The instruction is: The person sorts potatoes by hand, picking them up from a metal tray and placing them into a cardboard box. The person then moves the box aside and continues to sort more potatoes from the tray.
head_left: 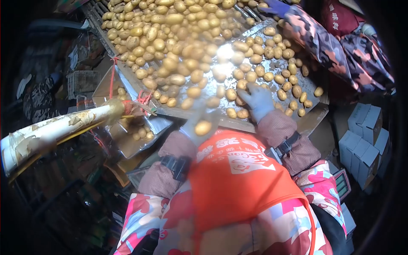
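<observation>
Many potatoes [170, 46] lie on a metal sorting table [282, 68]. My left hand [191, 128], in a grey glove and blurred by motion, is at the table's near edge. A single potato [203, 128] shows at its fingers and appears held. My right hand [258, 101], also gloved, rests among the potatoes at the near side of the table. Its fingers are apart, and one potato [240, 101] lies at the thumb. Its palm side is hidden. Both my forearms wear checked sleeve covers, and an orange apron [242, 170] covers my front.
Opposite at upper right, another person's patterned sleeve [318, 42] and purple-gloved hand [275, 7] reach over the table. A worn white pole [59, 127] juts in from the left. Below it a box [123, 146] holds several potatoes. White cartons [361, 144] are stacked at right.
</observation>
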Action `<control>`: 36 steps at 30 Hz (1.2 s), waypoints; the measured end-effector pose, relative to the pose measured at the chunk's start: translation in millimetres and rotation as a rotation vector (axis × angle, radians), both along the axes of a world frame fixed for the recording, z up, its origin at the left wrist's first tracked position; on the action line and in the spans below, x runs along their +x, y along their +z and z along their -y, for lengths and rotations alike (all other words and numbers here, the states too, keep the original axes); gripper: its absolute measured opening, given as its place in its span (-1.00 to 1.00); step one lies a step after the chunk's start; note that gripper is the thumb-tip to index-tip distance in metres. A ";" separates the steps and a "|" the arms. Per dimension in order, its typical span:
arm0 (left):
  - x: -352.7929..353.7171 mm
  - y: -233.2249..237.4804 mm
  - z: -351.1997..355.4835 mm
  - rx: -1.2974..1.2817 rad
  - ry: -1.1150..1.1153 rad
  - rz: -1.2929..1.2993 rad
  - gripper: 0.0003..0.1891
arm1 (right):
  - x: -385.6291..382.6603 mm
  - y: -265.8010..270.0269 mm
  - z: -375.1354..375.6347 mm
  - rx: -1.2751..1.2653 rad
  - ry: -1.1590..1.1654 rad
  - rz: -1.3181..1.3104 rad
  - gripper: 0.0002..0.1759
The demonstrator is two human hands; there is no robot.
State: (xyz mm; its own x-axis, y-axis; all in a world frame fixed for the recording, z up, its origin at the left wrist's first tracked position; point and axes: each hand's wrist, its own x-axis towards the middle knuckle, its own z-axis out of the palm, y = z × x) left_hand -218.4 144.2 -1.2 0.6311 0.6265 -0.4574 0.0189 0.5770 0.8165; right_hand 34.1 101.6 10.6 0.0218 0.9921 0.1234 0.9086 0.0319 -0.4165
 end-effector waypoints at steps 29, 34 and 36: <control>-148.6 -7.4 -41.2 -0.212 0.181 -0.108 -0.65 | -14.8 52.6 -89.0 -0.046 0.047 -0.106 -0.66; -67.7 -48.7 -32.7 -0.443 0.130 0.146 -0.67 | -86.9 -2.8 -41.6 0.010 0.249 -0.033 -0.63; -108.5 -25.4 -41.6 -0.594 0.385 0.055 -0.65 | -72.8 -10.9 -31.7 0.019 0.207 -0.017 -0.62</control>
State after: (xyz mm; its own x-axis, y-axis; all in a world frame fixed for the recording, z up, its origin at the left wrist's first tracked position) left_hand -326.9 185.8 -26.7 0.4468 0.4638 -0.7650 -0.3079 0.8826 0.3553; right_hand -38.6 133.3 -0.3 -0.1803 0.9731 0.1435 0.8746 0.2253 -0.4293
